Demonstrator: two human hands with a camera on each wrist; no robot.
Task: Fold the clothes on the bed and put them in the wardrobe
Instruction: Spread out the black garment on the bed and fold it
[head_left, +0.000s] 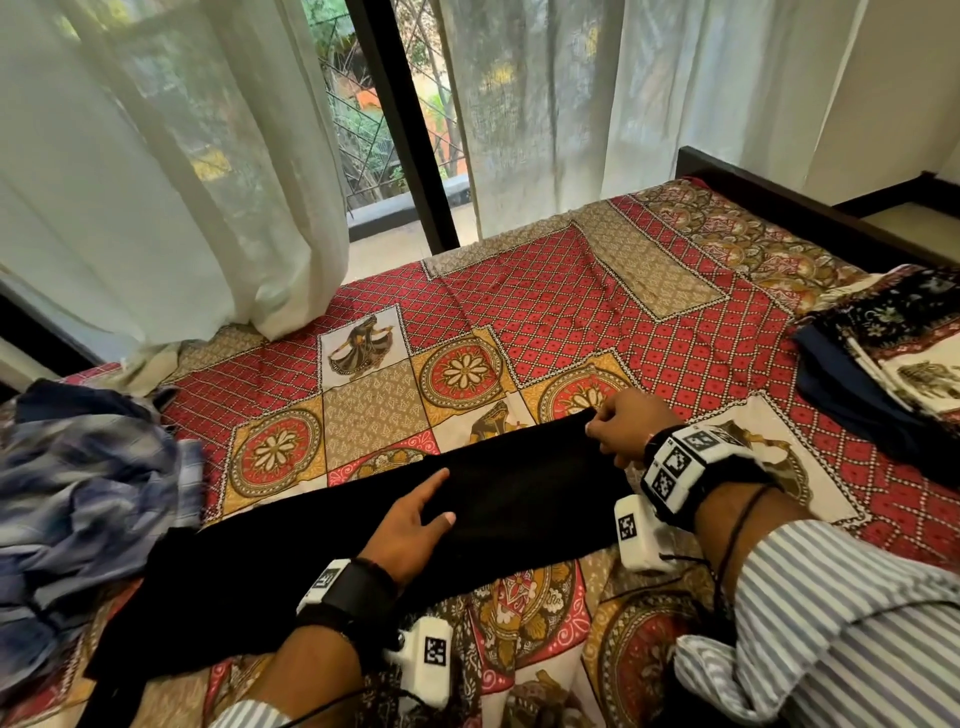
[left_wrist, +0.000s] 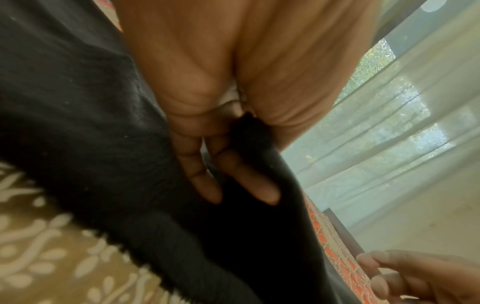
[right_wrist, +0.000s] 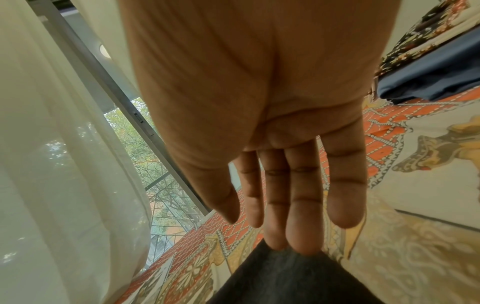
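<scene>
Head view. We find a long black garment laid flat across the patterned bed, its near left end running out of frame and partly covered by the left forearm. The left hand lies on the middle of the cloth with fingers extended and relaxed; we note no curl around the fabric here. The right hand sits at the far right end of the garment, fingers bent at the edge; whether they pinch the cloth cannot be made out from this angle. A crumpled blue pile of clothes lies at the left, cut off by the frame. A folded stack sits at the right edge, also cropped. Sheer curtains hang behind the bed.

Left wrist view. The picture is blurred. The palm fills the upper part; two fingers press straight onto the black garment, and a fold of cloth rises between the fingers and the thumb side. The right hand shows only partly at the lower right corner.

Right wrist view. The grip is open: the fingers hang straight, their tips touching the corner of the black garment, whose lower part is cropped. The thumb holds nothing.
</scene>
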